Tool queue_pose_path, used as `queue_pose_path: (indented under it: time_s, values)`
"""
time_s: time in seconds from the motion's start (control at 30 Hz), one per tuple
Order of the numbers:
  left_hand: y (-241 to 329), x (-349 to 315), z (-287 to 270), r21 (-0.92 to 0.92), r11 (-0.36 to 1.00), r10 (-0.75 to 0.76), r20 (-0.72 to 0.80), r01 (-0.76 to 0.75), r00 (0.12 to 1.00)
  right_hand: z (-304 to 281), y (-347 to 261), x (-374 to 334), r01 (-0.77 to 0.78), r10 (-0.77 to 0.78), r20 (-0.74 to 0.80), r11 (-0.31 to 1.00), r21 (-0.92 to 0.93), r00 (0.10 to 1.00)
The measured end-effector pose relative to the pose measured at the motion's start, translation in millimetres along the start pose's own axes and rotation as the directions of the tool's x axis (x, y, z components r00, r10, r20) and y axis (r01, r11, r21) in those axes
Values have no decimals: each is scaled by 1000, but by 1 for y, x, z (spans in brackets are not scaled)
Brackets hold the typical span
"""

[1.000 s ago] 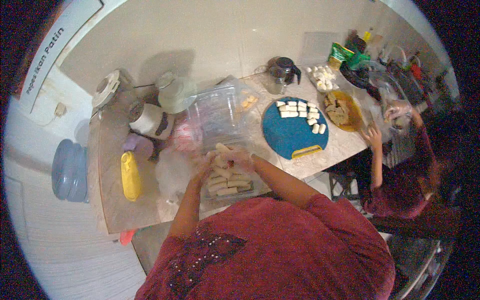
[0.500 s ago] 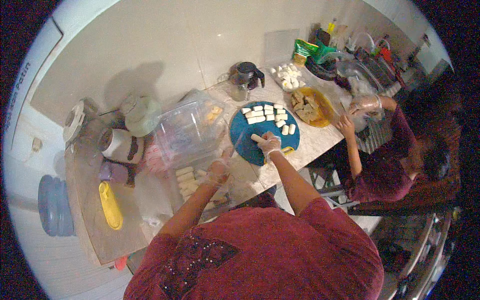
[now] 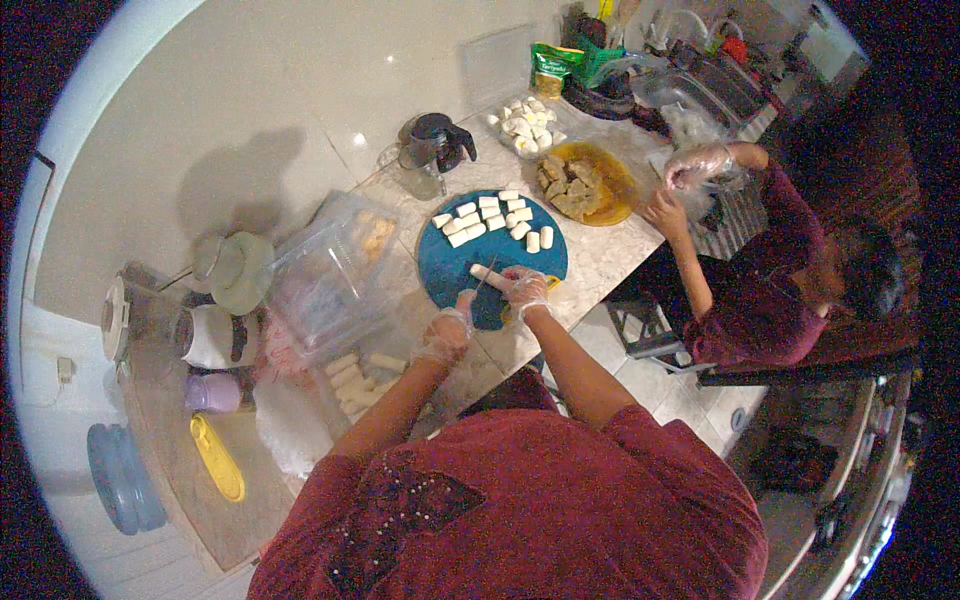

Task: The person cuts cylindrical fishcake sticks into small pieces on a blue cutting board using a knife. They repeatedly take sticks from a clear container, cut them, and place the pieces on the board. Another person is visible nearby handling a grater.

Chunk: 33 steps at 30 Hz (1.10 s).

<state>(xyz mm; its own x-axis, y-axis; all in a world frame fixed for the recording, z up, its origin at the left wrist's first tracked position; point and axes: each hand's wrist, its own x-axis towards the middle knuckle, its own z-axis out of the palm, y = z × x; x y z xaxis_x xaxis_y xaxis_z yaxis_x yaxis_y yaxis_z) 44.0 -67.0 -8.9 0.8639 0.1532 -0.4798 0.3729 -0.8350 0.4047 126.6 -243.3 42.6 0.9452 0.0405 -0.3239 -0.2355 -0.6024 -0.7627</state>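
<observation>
A round blue cutting board lies on the counter before me, bearing several short white cylindrical food pieces toward its far side. My right hand, in a clear plastic glove, is closed around a longer white food stick over the near part of the board. My left hand, also gloved, is at the board's near left edge, closed on a knife. Its thin blade crosses the stick; the handle is hidden in my fingers. Beside my left forearm, a clear plastic container holds several whole white sticks.
An amber plate with brown chunks and a clear tray of egg pieces stand right of the board. A dark-lidded glass jug is behind it. A co-worker's gloved hand works at right. A yellow dish lies left.
My left hand has moved from the container area to the board, and the knife blade now lies across the stick. My right hand still grips the stick. The view has shifted.
</observation>
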Motion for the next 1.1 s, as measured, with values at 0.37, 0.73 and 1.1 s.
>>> queue_pose_path:
  time_s: [0.37, 0.73, 1.1]
  values:
    - [49, -31, -46, 131, 990, 45, 53, -51, 998, 8, 18, 32, 102, -57, 156, 948, -300, 986]
    - [38, -21, -34, 172, 981, 94, 4, -94, 996, -21, -5, 53, 533, -388, 372, 509, -676, 843]
    - [31, -21, -25, 108, 988, 113, -31, -109, 993, -27, -39, 43, 539, -250, 480, 476, -695, 841]
